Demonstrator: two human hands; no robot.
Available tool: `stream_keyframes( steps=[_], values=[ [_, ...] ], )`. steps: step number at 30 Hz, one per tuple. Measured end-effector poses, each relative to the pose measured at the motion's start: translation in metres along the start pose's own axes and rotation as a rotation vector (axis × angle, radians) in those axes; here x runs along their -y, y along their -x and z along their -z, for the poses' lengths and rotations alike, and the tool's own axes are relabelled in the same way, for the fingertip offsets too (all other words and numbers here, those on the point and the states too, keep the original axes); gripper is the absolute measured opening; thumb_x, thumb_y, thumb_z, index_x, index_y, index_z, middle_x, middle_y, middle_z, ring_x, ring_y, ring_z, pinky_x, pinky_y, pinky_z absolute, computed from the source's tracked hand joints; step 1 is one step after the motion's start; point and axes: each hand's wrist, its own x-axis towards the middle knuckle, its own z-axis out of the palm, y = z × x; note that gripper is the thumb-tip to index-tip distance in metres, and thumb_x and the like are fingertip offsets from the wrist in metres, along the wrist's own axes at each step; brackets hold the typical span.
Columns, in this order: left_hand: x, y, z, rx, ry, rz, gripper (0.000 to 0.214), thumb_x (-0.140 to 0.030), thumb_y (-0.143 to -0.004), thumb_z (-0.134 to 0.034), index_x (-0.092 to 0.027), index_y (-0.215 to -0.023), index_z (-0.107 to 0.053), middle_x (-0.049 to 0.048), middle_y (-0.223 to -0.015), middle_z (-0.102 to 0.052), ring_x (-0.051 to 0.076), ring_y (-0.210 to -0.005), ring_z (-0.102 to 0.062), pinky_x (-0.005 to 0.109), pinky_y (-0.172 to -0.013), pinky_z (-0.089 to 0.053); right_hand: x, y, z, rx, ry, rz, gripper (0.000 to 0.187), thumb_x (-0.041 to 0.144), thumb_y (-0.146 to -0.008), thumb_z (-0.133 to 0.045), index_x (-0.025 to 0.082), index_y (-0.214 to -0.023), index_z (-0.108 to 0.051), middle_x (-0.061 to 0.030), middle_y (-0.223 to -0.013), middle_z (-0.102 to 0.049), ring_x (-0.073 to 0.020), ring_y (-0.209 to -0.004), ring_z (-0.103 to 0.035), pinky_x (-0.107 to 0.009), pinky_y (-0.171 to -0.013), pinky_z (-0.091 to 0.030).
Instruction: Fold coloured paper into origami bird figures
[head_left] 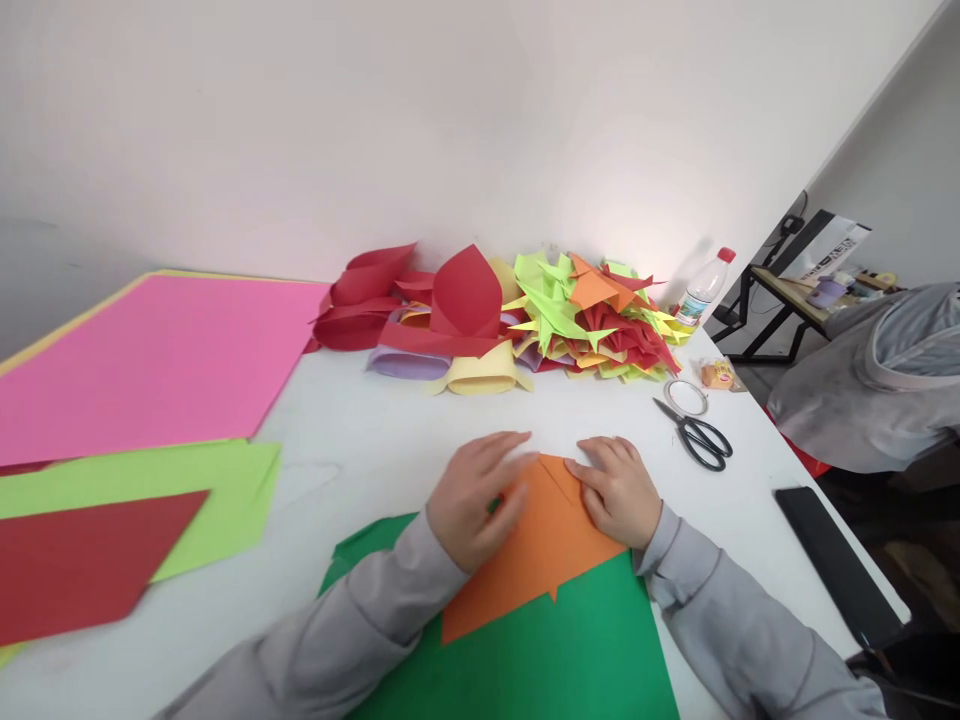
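Note:
A partly folded orange paper point(536, 560) lies on a green sheet point(570, 650) near the white table's point(390, 430) front edge. My left hand point(476, 500) rests on the paper's left side, fingers stretched flat and pressing it down. My right hand point(619, 490) presses the upper right part, fingers curled with their tips on a fold near the top point. Neither hand lifts anything. Both sleeves are grey.
A heap of folded paper shapes point(540, 320) in red, lime, orange and yellow sits at the back. Large pink point(150, 360), lime point(225, 490) and red point(82, 560) sheets lie left. Scissors point(697, 435), a tape ring point(685, 396), a bottle point(705, 285) and a black phone point(836, 565) lie right. A person in grey point(877, 385) sits far right.

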Motion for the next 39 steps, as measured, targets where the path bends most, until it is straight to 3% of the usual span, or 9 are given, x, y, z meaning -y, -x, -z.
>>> stream_keyframes(
  steps=[1,3,5,8,13,17,26,31,39],
  values=[
    [0.008,-0.002,0.003,-0.09,0.013,0.058,0.032,-0.018,-0.087,-0.039,-0.019,-0.106,-0.065,0.0114,-0.116,-0.066,0.024,-0.109,-0.058,0.043,-0.092,-0.048,0.001,0.001,0.0,-0.003,0.011,0.0,0.036,0.015,-0.082,-0.052,0.021,-0.115,-0.065,-0.0122,-0.123,-0.057,-0.0271,-0.114,-0.046,-0.049,-0.099,-0.033],
    [0.022,-0.004,0.007,-0.154,0.034,0.14,0.028,-0.017,-0.088,-0.041,-0.021,-0.092,-0.068,0.0074,-0.1,-0.072,0.021,-0.094,-0.065,0.039,-0.083,-0.053,0.002,0.002,-0.001,-0.01,0.026,0.004,0.037,0.015,-0.082,-0.051,0.02,-0.116,-0.065,-0.0133,-0.122,-0.057,-0.0277,-0.114,-0.046,-0.05,-0.1,-0.032],
    [0.029,-0.006,0.01,-0.16,0.057,0.155,0.023,-0.018,-0.086,-0.045,-0.021,-0.086,-0.069,0.0056,-0.09,-0.074,0.02,-0.085,-0.066,0.036,-0.077,-0.055,0.003,0.003,-0.002,-0.02,0.032,0.018,0.036,0.016,-0.082,-0.051,0.018,-0.116,-0.064,-0.014,-0.121,-0.058,-0.0279,-0.114,-0.046,-0.05,-0.1,-0.033],
    [0.028,-0.007,0.01,-0.12,0.11,0.071,0.016,-0.022,-0.084,-0.053,-0.019,-0.086,-0.069,0.0062,-0.086,-0.073,0.019,-0.081,-0.065,0.033,-0.073,-0.055,0.006,0.003,-0.001,-0.049,0.032,0.035,0.032,0.018,-0.085,-0.049,0.016,-0.114,-0.064,-0.0141,-0.119,-0.059,-0.0277,-0.114,-0.047,-0.05,-0.101,-0.033],
    [0.021,-0.003,0.008,0.056,0.092,-0.016,0.014,-0.025,-0.079,-0.056,-0.021,-0.081,-0.07,0.0064,-0.091,-0.073,0.021,-0.083,-0.061,0.038,-0.075,-0.048,0.005,0.003,0.0,-0.09,-0.003,0.09,0.031,0.015,-0.086,-0.048,0.016,-0.113,-0.062,-0.0156,-0.117,-0.059,-0.0266,-0.112,-0.049,-0.049,-0.098,-0.037],
    [0.026,0.0,0.011,0.171,0.053,-0.014,0.027,-0.012,-0.072,-0.049,-0.024,-0.078,-0.072,0.004,-0.101,-0.072,0.022,-0.089,-0.059,0.04,-0.075,-0.045,0.003,0.003,-0.002,-0.09,-0.028,0.145,0.031,0.011,-0.083,-0.047,0.016,-0.109,-0.063,-0.0153,-0.114,-0.059,-0.0265,-0.112,-0.05,-0.05,-0.097,-0.038],
    [0.026,0.0,0.01,0.146,-0.09,-0.155,0.032,-0.005,-0.076,-0.044,-0.023,-0.074,-0.07,0.0041,-0.103,-0.072,0.023,-0.09,-0.058,0.041,-0.076,-0.043,0.002,0.004,-0.004,-0.078,-0.035,0.157,0.032,0.01,-0.083,-0.046,0.016,-0.11,-0.062,-0.0153,-0.117,-0.059,-0.0269,-0.114,-0.049,-0.052,-0.098,-0.037],
    [0.014,0.001,0.005,0.15,-0.074,-0.242,0.03,-0.009,-0.08,-0.041,-0.017,-0.088,-0.069,0.0108,-0.108,-0.069,0.025,-0.1,-0.057,0.043,-0.084,-0.047,0.007,0.002,0.001,-0.068,-0.043,0.192,0.032,0.01,-0.085,-0.046,0.013,-0.113,-0.061,-0.0137,-0.117,-0.062,-0.0269,-0.115,-0.048,-0.051,-0.101,-0.033],
    [0.011,0.003,-0.002,0.251,-0.119,-0.228,0.034,-0.012,-0.086,-0.039,-0.012,-0.112,-0.061,0.0129,-0.125,-0.062,0.026,-0.098,-0.054,0.042,-0.081,-0.047,0.009,0.001,0.002,0.025,-0.066,0.138,0.039,0.01,-0.083,-0.044,0.015,-0.119,-0.058,-0.0136,-0.116,-0.059,-0.0248,-0.109,-0.049,-0.051,-0.102,-0.03]
  ],
)
